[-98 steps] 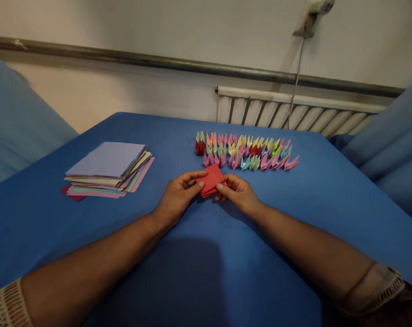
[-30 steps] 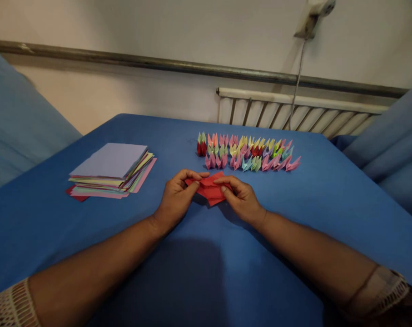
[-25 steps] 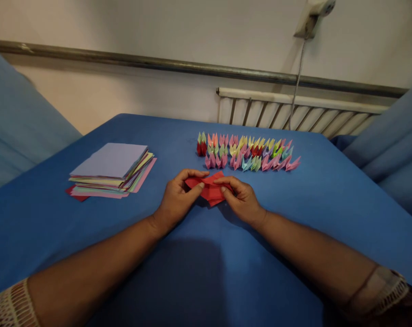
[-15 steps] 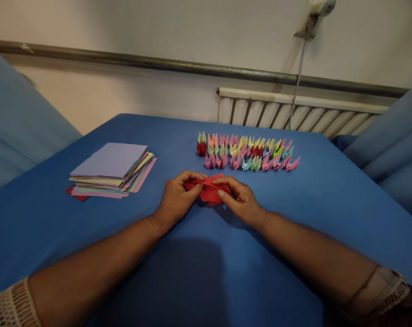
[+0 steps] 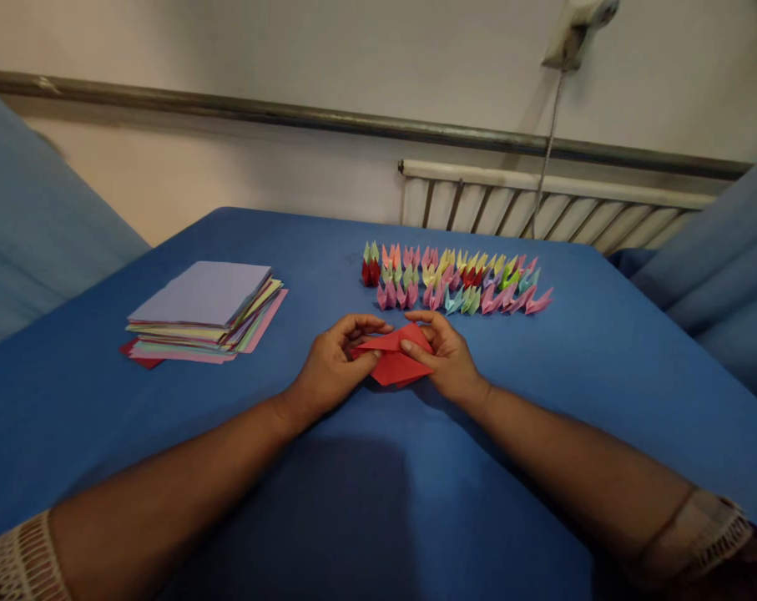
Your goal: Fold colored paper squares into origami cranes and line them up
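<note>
Between my two hands is a red sheet of origami paper (image 5: pixel 391 367), partly folded, with pointed corners and a raised flap. My left hand (image 5: pixel 335 357) grips its left end, thumb on top and fingers behind. On the other side my right hand (image 5: pixel 448 361) pinches the paper, its thumb pressed on the upper face near the middle. The fingers behind the paper are partly hidden. Just beyond my hands stand several rows of small folded paper figures (image 5: pixel 456 280) in pink, yellow, green, red and blue.
A stack of coloured paper squares (image 5: pixel 199 296) lies at the left, lilac on top, with a red sheet (image 5: pixel 141 354) poking out beneath. Blue cloth covers the table (image 5: pixel 509 501). Behind it are a radiator (image 5: pixel 478 200), a wall pipe (image 5: pixel 290 113) and a socket with cable (image 5: pixel 564 42).
The red paper has been turned, and more of its front face shows. My right thumb has shifted up onto the paper's middle, and my left fingers have loosened slightly.
</note>
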